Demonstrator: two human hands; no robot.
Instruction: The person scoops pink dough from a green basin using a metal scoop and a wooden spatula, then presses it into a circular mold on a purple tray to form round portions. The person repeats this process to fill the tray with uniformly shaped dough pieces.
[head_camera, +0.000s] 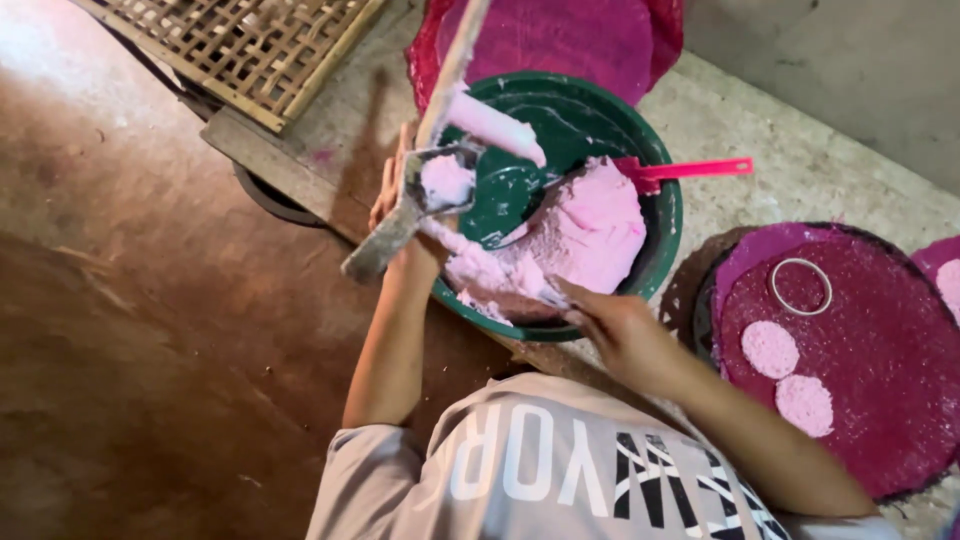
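Over the green basin (655, 235) of pink dough (590, 235), left-hand fingers (385, 195) clamped on a metal scoop (420, 200), right-hand fingers (585, 300) together in dough.

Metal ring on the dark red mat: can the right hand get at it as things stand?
Probably yes: the right hand rests at the pink dough, and the metal ring lies uncovered on the mat beside it, nothing between.

Rough grey concrete ledge (800, 170) carries everything. On it: green plastic basin (664, 225) at centre, a magenta cloth-covered round tray (880, 400) at right, another magenta cloth-covered disc (560, 35) behind the basin. Woven bamboo rack (240, 45) rests at the far left end. Brown earthen floor (130, 320) beside the ledge.
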